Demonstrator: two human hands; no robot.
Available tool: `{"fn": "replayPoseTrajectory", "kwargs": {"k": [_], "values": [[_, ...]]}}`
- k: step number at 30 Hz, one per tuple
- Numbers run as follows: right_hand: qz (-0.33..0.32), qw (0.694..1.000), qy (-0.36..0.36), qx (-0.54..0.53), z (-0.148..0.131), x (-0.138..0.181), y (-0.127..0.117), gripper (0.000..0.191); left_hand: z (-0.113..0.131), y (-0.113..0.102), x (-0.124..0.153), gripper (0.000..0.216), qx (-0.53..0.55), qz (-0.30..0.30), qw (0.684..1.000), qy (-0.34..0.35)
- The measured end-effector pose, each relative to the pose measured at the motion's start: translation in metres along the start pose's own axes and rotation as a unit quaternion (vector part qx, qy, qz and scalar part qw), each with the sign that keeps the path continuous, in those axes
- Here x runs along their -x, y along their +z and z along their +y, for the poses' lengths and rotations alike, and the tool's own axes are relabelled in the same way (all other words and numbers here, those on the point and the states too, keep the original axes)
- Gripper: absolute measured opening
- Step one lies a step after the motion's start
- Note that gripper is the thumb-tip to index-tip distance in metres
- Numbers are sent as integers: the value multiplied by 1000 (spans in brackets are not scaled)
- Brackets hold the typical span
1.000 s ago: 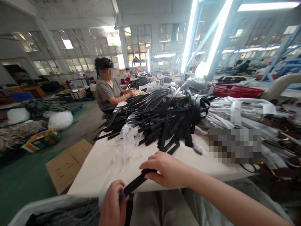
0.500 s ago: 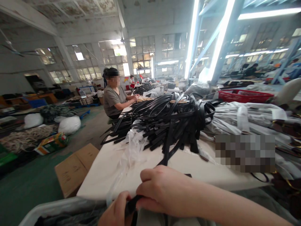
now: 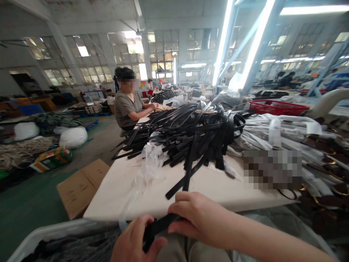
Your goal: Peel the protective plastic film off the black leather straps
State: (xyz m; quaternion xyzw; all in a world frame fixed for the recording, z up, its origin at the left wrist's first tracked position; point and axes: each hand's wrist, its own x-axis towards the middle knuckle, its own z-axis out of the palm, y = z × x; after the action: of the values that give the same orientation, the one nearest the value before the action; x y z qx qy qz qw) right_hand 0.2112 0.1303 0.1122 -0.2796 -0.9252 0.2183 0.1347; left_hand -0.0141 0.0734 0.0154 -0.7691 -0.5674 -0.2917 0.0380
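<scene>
A black strap (image 3: 160, 225), flat and ribbon-like, runs between my two hands at the table's near edge. My left hand (image 3: 136, 236) is closed around its lower left part, with the thumb lying in front. My right hand (image 3: 195, 214) pinches the strap farther right, fingers over the top and thumb below. Beyond my right hand lies a large heap of black straps (image 3: 196, 145), bundled near the top, with several ends pointing toward me. One long strap reaches down from the heap to behind my right hand, where its end is hidden.
Crumpled clear plastic (image 3: 149, 156) lies on the cream table (image 3: 106, 198). White-wrapped straps (image 3: 272, 127) and a red basket (image 3: 278, 107) are at right. A white bin (image 3: 49, 233) stands lower left, beside a cardboard box (image 3: 83, 185). Another person (image 3: 129, 103) sits along the table's left side.
My hands have moved farther apart, showing more strap between them. The left thumb has come into sight. A strap end formerly behind my right hand now shows on the table. The view has shifted slightly.
</scene>
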Motion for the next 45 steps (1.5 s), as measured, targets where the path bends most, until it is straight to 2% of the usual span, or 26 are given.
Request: {"fn": "replayPoseTrajectory", "kwargs": {"k": [4, 7, 9, 11, 13, 15, 17, 21, 23, 25, 27, 30, 34, 37, 41, 45], "values": [[-6, 1000, 13, -3, 1, 4, 4, 30, 4, 2, -5, 43, -49, 48, 997, 19], [-20, 999, 26, -11, 1, 6, 12, 30, 9, 9, -2, 47, -44, 53, 997, 18], [7, 999, 30, -32, 4, 9, 12, 30, 12, 13, 5, 50, 10, 44, 999, 1], [45, 997, 28, -53, 9, 14, 10, 30, 16, 13, 12, 54, 123, 30, 991, -49], [65, 995, 21, -68, 15, 19, 6, 30, 19, 8, 16, 54, 278, 5, 950, -139], [57, 995, 17, -78, 18, 25, 4, 30, 19, -1, 14, 48, 412, -42, 879, -235], [42, 996, 8, -84, 21, 30, 5, 28, 16, -9, 5, 44, 488, -104, 820, -280], [15, 996, -1, -82, 26, 38, 8, 28, 7, -11, -12, 31, 516, -212, 773, -302], [-1, 997, 5, -78, 28, 41, 8, 28, 5, -5, -16, 24, 529, -238, 750, -318], [-15, 997, 9, -71, 29, 44, 6, 27, 7, 1, -18, 20, 549, -239, 733, -322], [-34, 997, 13, -61, 28, 45, 3, 25, 11, 6, -20, 16, 562, -228, 734, -305], [-61, 997, 28, -32, 23, 45, 1, 21, 20, 10, -25, 14, 556, -219, 757, -265], [-55, 998, 37, 20, 14, 43, 1, 22, 29, 14, -31, 17, 502, -199, 799, -266], [-54, 997, 29, 36, 9, 44, -6, 23, 32, 14, -34, 16, 485, -205, 809, -260], [-27, 997, 28, 60, 6, 47, -30, 22, 34, -1, -46, 16, 508, -204, 798, -250], [12, 997, -18, 74, -8, 44, -48, 26, 42, -30, -65, 14, 521, -192, 800, -227]]}}
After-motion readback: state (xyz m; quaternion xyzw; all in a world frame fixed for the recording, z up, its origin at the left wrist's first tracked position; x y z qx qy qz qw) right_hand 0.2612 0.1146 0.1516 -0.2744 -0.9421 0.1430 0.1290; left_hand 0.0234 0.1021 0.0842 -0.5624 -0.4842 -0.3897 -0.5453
